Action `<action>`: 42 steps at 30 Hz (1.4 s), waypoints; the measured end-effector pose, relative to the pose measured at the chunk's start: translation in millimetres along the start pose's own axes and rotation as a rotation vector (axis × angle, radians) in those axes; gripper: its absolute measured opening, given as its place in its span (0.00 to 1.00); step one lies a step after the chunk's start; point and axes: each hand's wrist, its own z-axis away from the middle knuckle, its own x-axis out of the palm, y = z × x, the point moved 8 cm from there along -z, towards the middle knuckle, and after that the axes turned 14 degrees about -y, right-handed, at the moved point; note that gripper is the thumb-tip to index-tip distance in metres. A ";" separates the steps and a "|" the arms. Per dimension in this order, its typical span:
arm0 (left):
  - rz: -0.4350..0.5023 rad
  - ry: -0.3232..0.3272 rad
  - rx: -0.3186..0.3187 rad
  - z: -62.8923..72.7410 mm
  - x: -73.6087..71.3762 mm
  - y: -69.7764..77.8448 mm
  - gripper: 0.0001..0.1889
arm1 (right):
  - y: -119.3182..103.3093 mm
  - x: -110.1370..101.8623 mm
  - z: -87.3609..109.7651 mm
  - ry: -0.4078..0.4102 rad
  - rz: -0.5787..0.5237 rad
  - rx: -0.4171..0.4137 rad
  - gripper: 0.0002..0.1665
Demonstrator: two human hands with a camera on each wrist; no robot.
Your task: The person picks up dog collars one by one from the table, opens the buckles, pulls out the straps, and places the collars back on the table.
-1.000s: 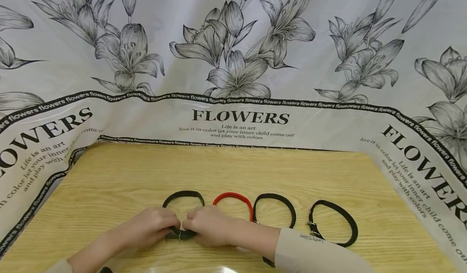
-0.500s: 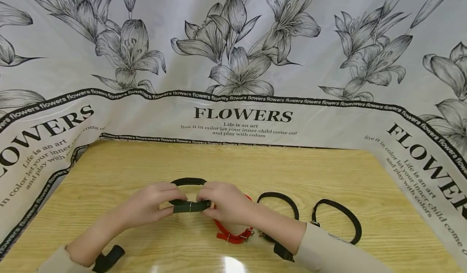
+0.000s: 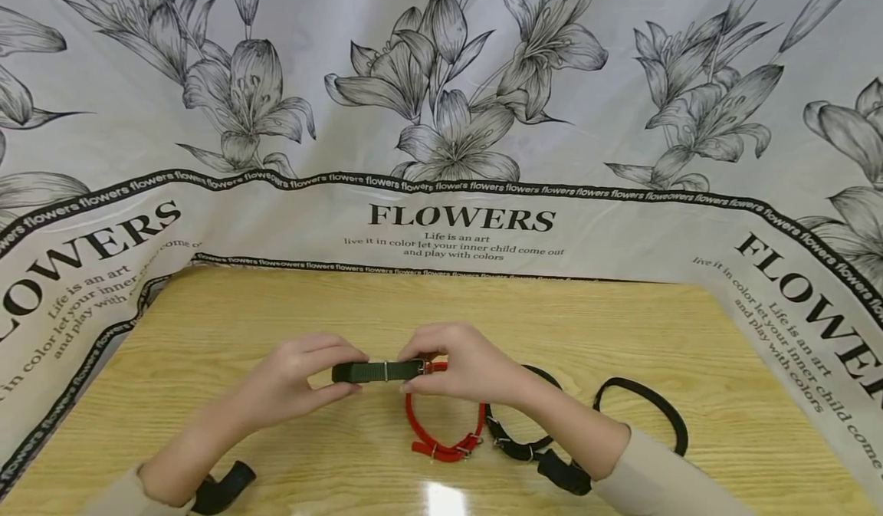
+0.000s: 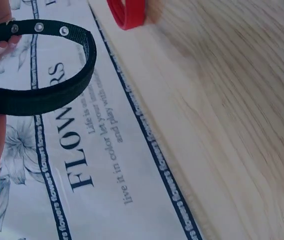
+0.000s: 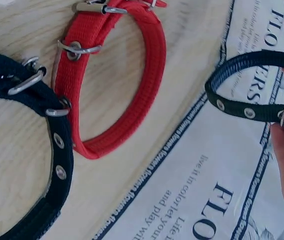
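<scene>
The left grip (image 3: 310, 370) and right grip (image 3: 451, 366) are bare, and so is the forearm just behind each. Farther back come the left sleeve (image 3: 134, 497) and right sleeve (image 3: 662, 481), both plain pale beige with a straight edge; more cloth shows behind the right grip. Beside each sleeve's edge juts a stubby, rounded black fitting, the left fitting (image 3: 226, 487) bent, the right fitting (image 3: 566, 473) thicker.
</scene>
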 end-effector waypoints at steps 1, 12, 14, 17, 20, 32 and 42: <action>0.021 0.019 -0.012 -1.3 -0.7 0.4 0.12 | -0.3 -2.5 2.0 0.009 -0.015 0.004 0.14; 0.065 0.208 -0.188 -15.7 -6.3 4.3 0.17 | -26.3 -33.4 22.4 0.233 0.207 -0.106 0.17; 0.038 0.215 -0.205 -16.8 -5.6 4.8 0.17 | -30.1 -35.0 22.1 0.241 0.238 -0.138 0.15; 0.008 0.215 -0.213 -18.9 -2.8 6.6 0.16 | -32.8 -35.3 20.4 0.236 0.262 -0.175 0.13; 0.001 0.213 -0.202 -21.5 0.1 9.6 0.16 | -32.8 -33.7 18.3 0.218 0.277 -0.200 0.12; 0.035 0.236 -0.206 -22.8 3.0 15.3 0.16 | -33.8 -29.3 17.3 0.152 0.307 -0.262 0.11; 0.058 0.244 -0.271 -22.2 4.4 12.7 0.15 | -32.0 -36.1 23.6 0.129 0.235 -0.287 0.11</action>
